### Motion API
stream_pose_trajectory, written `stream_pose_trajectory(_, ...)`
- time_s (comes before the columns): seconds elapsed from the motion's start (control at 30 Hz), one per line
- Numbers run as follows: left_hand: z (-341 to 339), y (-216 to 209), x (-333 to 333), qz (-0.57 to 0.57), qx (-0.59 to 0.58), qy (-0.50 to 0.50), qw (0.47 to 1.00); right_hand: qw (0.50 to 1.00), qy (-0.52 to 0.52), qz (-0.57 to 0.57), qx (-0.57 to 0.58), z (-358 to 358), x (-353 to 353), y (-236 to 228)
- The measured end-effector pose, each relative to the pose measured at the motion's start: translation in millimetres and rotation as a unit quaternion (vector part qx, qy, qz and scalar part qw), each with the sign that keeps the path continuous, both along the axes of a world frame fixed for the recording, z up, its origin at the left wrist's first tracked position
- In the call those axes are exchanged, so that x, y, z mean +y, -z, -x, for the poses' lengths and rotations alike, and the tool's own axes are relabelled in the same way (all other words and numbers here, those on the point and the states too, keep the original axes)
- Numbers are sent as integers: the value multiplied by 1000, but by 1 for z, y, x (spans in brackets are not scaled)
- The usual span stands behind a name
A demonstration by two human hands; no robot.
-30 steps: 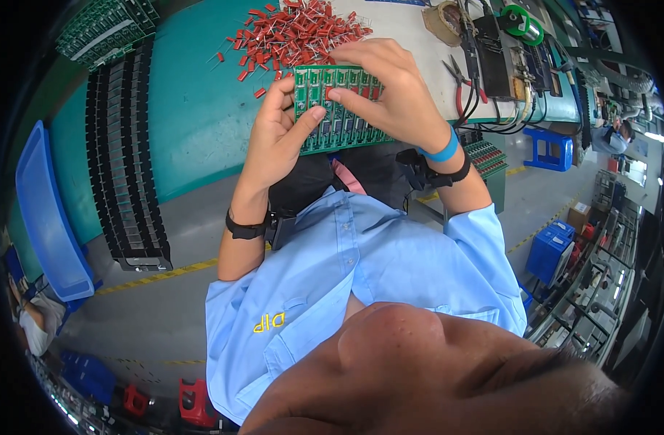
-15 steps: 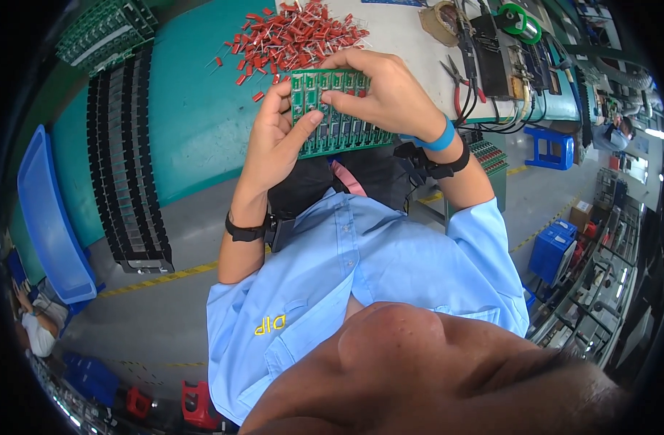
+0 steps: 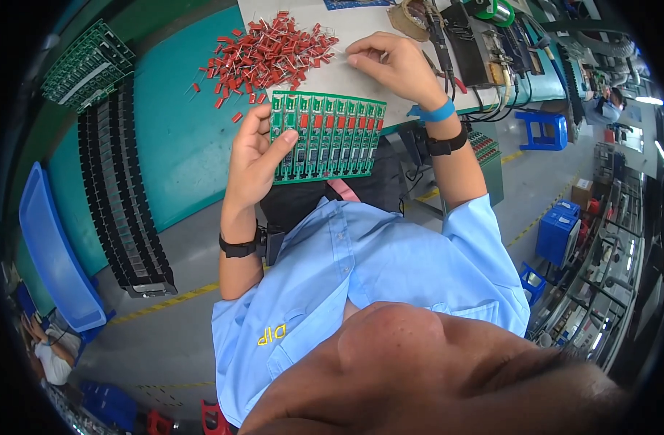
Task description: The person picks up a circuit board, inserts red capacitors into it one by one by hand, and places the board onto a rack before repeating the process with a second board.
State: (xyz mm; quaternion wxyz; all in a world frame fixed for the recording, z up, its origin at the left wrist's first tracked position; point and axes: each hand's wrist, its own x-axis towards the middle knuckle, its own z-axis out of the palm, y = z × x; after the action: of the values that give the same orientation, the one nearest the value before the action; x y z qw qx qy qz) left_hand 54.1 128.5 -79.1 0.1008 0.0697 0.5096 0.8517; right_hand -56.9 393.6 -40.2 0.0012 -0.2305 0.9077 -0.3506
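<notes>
The green circuit board is clamped by the left hand over the near edge of the bench. Whether the grip of the right hand, near the red components, is closed cannot be told.

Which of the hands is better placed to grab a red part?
Probably the right hand: it's off the board and near the red parts, while the left hand grips the board.

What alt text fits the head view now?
A person's left hand holds a green circuit board with a row of red components; the right hand is apart from it, beside a heap of loose red components on a worktop.
</notes>
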Motion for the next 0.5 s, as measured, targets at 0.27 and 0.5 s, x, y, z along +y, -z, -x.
stream_pose_trajectory(0.27,0,2,-3,5,3,19,1000,990,-9,-92,108,10,-27,8)
stream_pose_trajectory(0.5,1,1,-3,1,-3,17,1000,972,-35,-103,209,15,5,17)
